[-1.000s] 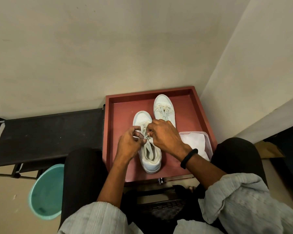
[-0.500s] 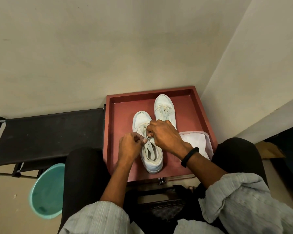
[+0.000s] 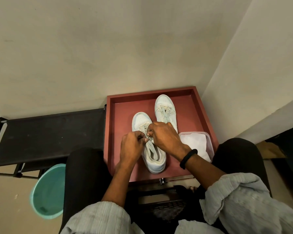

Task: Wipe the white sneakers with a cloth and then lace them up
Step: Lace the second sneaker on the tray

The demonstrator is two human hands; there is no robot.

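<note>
white sneakers (image 3: 148, 146), red tray (image 3: 123, 132), teal bucket (image 3: 47, 191), blk wristband (image 3: 188, 158)

The left hand (image 3: 132, 146) has closed more. One second ago its thumb and first finger were stretched toward the lace (image 3: 143, 128); now all its fingers are curled in tight over it, and the hand sits a little lower. The right hand (image 3: 166, 139) has hardly moved and now nearly touches the left. The heel of the near sneaker (image 3: 155, 159) has turned slightly to the right.
</note>
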